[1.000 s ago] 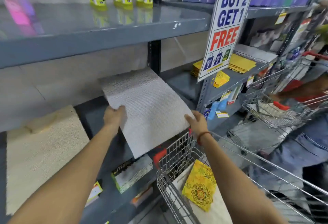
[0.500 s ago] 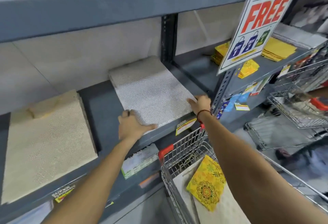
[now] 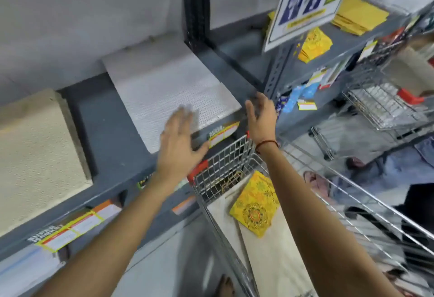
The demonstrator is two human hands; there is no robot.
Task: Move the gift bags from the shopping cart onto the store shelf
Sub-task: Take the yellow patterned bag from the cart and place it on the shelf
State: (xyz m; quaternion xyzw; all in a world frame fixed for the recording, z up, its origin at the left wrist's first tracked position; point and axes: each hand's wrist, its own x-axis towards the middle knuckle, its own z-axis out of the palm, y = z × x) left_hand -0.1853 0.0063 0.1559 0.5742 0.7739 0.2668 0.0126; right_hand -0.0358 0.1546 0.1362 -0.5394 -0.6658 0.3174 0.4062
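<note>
A silver-grey textured gift bag (image 3: pixel 169 90) lies flat on the grey store shelf (image 3: pixel 105 129). My left hand (image 3: pixel 180 141) hovers over its near edge, fingers spread, holding nothing. Just off the bag's right corner my right hand (image 3: pixel 260 118) is open too, blurred by motion. To the left on the same shelf lies a cream textured gift bag (image 3: pixel 35 155). The wire shopping cart (image 3: pixel 220 167) stands below my hands. Inside it are a small yellow patterned gift bag (image 3: pixel 256 205) and a cream gift bag (image 3: pixel 277 249) underneath.
A promotional sign (image 3: pixel 307 3) hangs off the shelf upright at the right. Yellow bags (image 3: pixel 359 14) are stacked on the neighbouring shelf. A second wire cart (image 3: pixel 385 104) and another person's legs (image 3: pixel 399 169) are at the right. Price labels (image 3: pixel 223 132) line the shelf edge.
The silver bag went from held tilted above the shelf to lying flat on it. Both hands have let go and pulled back toward the cart; the view tipped downward.
</note>
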